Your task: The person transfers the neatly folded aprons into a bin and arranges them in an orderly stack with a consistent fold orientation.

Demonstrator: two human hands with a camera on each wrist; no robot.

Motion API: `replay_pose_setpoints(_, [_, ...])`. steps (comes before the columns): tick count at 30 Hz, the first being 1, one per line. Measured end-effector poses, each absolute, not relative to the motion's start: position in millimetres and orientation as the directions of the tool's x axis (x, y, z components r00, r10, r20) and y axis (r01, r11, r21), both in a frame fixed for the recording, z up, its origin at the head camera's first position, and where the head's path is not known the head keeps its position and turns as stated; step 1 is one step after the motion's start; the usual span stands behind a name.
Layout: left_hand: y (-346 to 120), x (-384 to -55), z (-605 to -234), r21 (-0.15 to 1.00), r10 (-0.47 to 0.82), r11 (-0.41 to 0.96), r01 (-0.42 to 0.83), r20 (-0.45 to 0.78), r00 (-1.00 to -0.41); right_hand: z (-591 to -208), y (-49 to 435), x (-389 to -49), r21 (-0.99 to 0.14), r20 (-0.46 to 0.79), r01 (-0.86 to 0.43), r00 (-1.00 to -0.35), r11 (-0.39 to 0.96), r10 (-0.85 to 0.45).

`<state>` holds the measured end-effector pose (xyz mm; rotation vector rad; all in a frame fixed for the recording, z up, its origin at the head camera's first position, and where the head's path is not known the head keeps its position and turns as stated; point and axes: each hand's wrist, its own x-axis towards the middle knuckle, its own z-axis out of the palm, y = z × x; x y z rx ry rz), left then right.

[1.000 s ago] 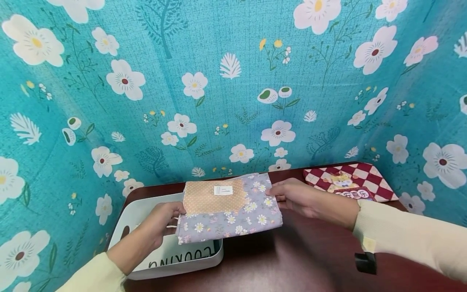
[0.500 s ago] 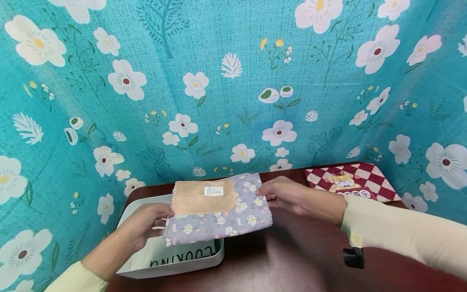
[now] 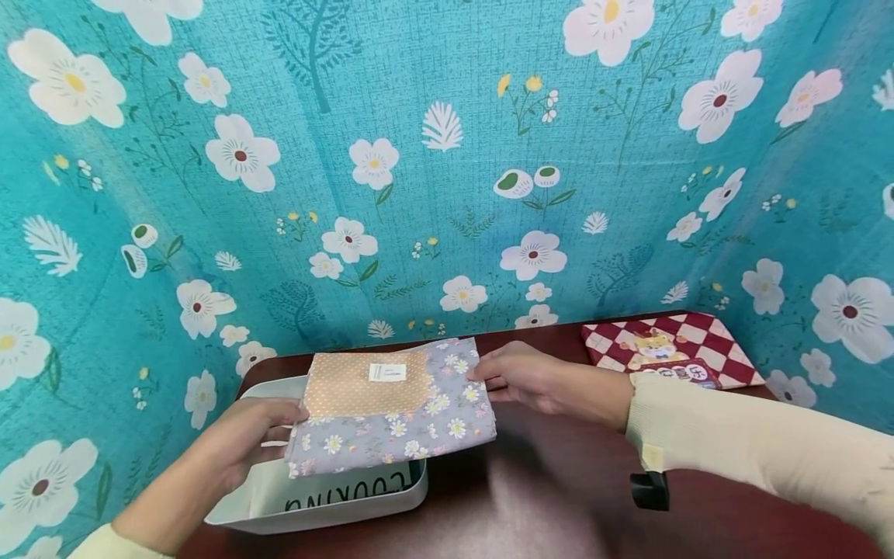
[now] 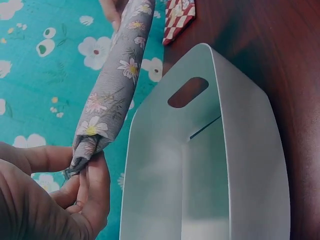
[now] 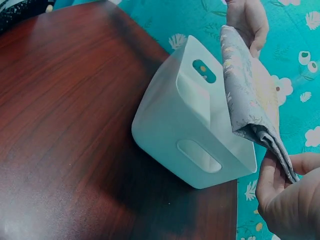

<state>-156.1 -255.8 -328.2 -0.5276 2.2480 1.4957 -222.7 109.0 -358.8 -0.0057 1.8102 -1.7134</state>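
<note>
A folded grey floral cloth (image 3: 391, 442), with an orange dotted panel and a white label on top, is held level above a white storage basket (image 3: 349, 506). My left hand (image 3: 254, 431) pinches its left edge between thumb and fingers. At the opposite edge, my right hand (image 3: 520, 376) grips the cloth the same way. The left wrist view shows the cloth's folded layers at the left fingers (image 4: 97, 185). Black lettering marks the basket's inner wall, and its handle hole (image 5: 200, 156) faces the right wrist camera. The cloth hides part of the basket from the head view.
A red-and-cream checked item (image 3: 670, 349) with a cartoon animal lies at the back right of the dark red wooden table (image 3: 531, 505). A teal floral curtain (image 3: 447, 194) hangs behind the table and along both sides. A black band (image 3: 649, 491) hangs below the right sleeve.
Both hands have carried the cloth leftward, so it is now more over the basket. The basket and the checked item have stayed in place.
</note>
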Motion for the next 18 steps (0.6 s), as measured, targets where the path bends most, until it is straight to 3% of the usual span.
replay_pose_setpoints(18, [-293,-144,-333,0.766,-0.095,0.351,-0.538,-0.543,-0.834,-360,77,-222,-0.905,-0.417,0.406,-0.781,0.129,-0.466])
